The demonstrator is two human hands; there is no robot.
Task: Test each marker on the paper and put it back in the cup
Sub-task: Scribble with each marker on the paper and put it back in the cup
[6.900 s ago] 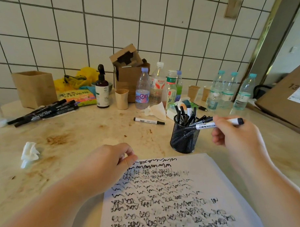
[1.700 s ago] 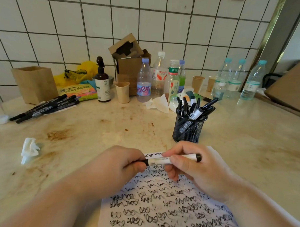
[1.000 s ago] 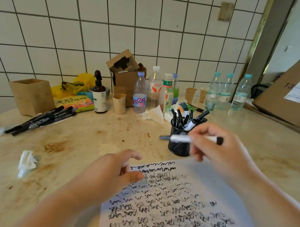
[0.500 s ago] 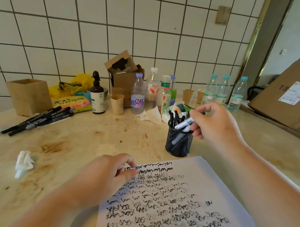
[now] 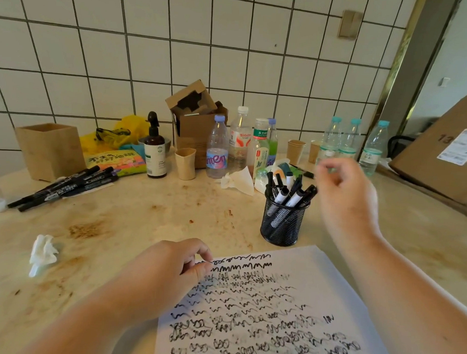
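A black mesh cup (image 5: 281, 226) stands on the counter, holding several markers (image 5: 288, 192) with black caps. In front of it lies a white paper (image 5: 316, 280) covered in black scribbles. My right hand (image 5: 345, 196) hovers just right of the cup, blurred, its fingers loosely curled and holding nothing. My left hand (image 5: 168, 272) rests on the paper's top left corner with its fingers curled, holding nothing that I can see.
A row of black markers (image 5: 65, 187) lies at the left beside a wooden box (image 5: 49, 150). Water bottles (image 5: 352, 144), a brown pump bottle (image 5: 155, 150), paper cups (image 5: 185, 163), a cardboard box (image 5: 196, 122) and crumpled tissues (image 5: 43, 252) crowd the back and left.
My right hand carried the tested marker from the paper to the cup, dropped it in and drew back empty. My left hand stayed on the paper.
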